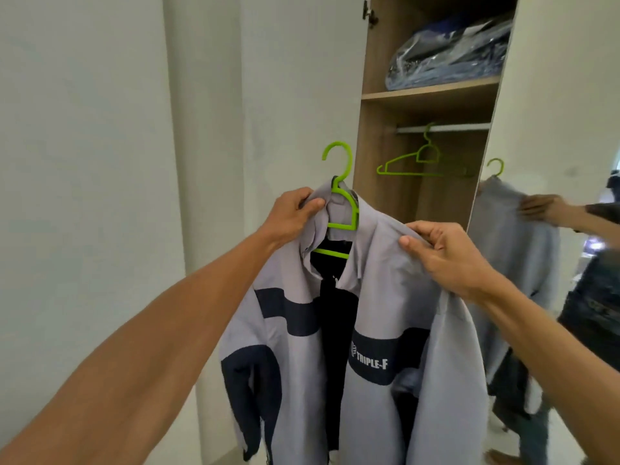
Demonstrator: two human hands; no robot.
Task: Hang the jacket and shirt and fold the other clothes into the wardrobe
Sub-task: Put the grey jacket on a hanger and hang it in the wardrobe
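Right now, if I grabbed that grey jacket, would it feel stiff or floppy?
Probably floppy: the grey jacket bunches where the left hand and right hand grip its collar and shoulder, and its sleeves dangle limp. Likely fairly light, since pinches alone hold it up. It might slip on the smooth green hanger, as its front hangs open.

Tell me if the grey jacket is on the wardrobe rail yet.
Not yet. The jacket is on a green hanger, gripped by the left hand and right hand; the hook hangs free, off the rail.
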